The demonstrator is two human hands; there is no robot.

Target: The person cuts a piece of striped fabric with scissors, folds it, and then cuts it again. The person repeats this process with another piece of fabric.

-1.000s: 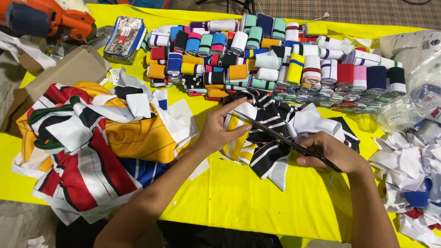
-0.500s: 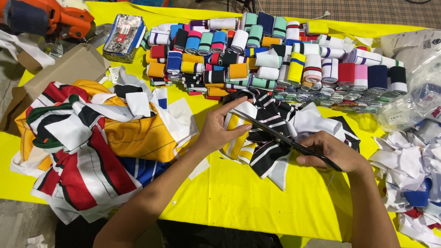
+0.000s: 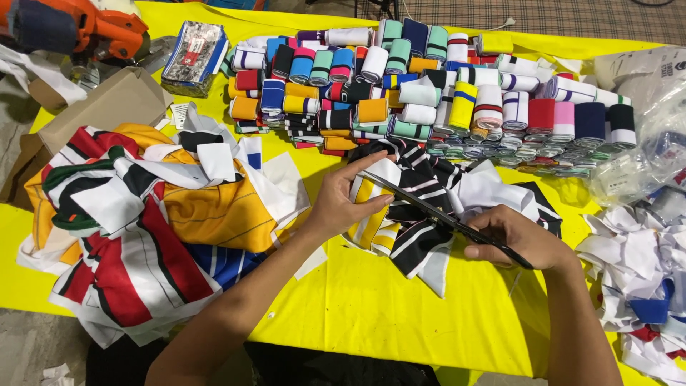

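My right hand [image 3: 518, 239] grips a pair of black scissors [image 3: 429, 207], blades pointing up-left across a pile of black-and-white striped knit fabric strips [image 3: 421, 243]. My left hand [image 3: 346, 204] pinches a white and yellow striped strip [image 3: 371, 214] at the left edge of that pile, fingertips close to the scissor tips. Both rest over the yellow table cover [image 3: 386, 307].
Rows of folded coloured knit collars [image 3: 429, 86] fill the far side. A heap of striped cut pieces [image 3: 143, 214] lies left, with a cardboard box [image 3: 93, 107] and an orange machine [image 3: 86, 28] behind. White scraps [image 3: 643, 271] and plastic bags [image 3: 643, 143] lie right.
My hands have barely shifted; the scissors stay across the striped fabric with my left hand still holding the strip.
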